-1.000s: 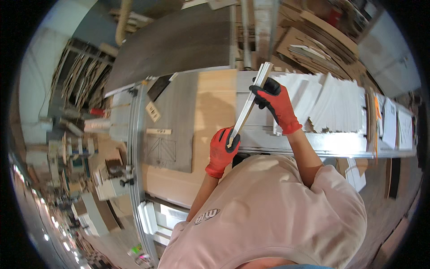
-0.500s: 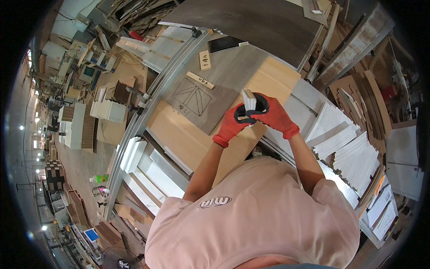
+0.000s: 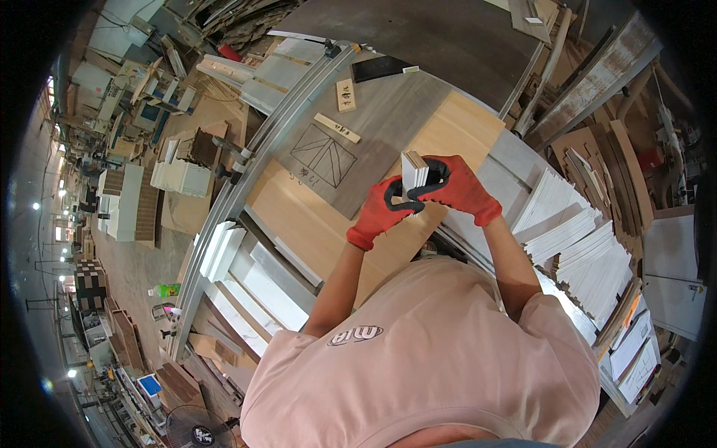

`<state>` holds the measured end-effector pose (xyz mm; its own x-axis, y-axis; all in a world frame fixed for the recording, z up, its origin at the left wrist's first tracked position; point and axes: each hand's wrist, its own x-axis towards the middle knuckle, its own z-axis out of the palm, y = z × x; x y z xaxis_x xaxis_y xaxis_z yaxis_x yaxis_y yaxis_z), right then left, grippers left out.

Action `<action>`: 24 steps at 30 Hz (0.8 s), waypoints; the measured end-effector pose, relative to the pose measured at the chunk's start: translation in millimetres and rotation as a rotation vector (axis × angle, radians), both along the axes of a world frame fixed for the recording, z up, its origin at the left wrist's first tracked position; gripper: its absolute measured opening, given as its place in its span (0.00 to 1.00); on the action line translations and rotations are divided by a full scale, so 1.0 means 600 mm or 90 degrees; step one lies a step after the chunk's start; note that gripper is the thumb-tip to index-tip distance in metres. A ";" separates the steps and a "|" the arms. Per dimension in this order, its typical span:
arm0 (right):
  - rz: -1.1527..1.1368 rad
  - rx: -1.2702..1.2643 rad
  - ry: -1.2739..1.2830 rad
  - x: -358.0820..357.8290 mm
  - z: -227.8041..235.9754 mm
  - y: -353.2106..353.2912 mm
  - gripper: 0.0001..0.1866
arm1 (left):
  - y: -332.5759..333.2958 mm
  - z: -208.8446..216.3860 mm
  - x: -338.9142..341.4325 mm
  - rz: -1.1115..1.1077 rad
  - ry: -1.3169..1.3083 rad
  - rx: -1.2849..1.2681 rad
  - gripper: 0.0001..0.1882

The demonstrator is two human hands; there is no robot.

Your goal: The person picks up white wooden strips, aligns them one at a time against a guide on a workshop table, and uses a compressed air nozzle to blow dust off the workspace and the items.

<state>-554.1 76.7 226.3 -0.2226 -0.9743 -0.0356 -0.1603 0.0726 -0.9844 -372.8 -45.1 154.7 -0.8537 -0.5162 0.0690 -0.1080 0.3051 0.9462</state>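
Both my hands wear red work gloves with black fingertips. Between them, above the wooden panel, is a small stack of white-edged strips held upright. My right hand grips the stack from the right, its fingers curled round it. My left hand closes on the stack's lower part from the left. The lower end of the stack is partly hidden by the fingers. Beyond my left hand lies a grey board with a line drawing on it.
On the grey board rest two small marked wood blocks, one farther off, and a black flat object. A metal rail runs along the left. Piles of white strips lie to the right, near a rusty steel post.
The stack has turned in my hands, and more of its layered white edges now faces me. My left hand has shifted slightly left and down; my right hand has barely moved.
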 end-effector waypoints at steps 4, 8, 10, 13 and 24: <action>0.022 -0.045 -0.021 -0.006 0.008 0.000 0.28 | 0.002 -0.007 0.004 -0.015 0.000 0.030 0.32; 0.008 -0.084 -0.016 -0.013 -0.024 -0.007 0.26 | 0.004 -0.011 0.009 -0.020 -0.021 0.017 0.33; -0.004 -0.075 -0.012 -0.014 -0.026 -0.005 0.25 | 0.010 0.003 0.009 -0.027 -0.077 0.030 0.32; -0.020 -0.071 -0.002 -0.013 -0.023 -0.004 0.25 | 0.018 0.030 0.006 -0.042 -0.132 0.018 0.28; -0.076 -0.149 0.026 0.004 -0.040 -0.002 0.29 | 0.028 0.017 0.004 -0.025 -0.014 -0.122 0.19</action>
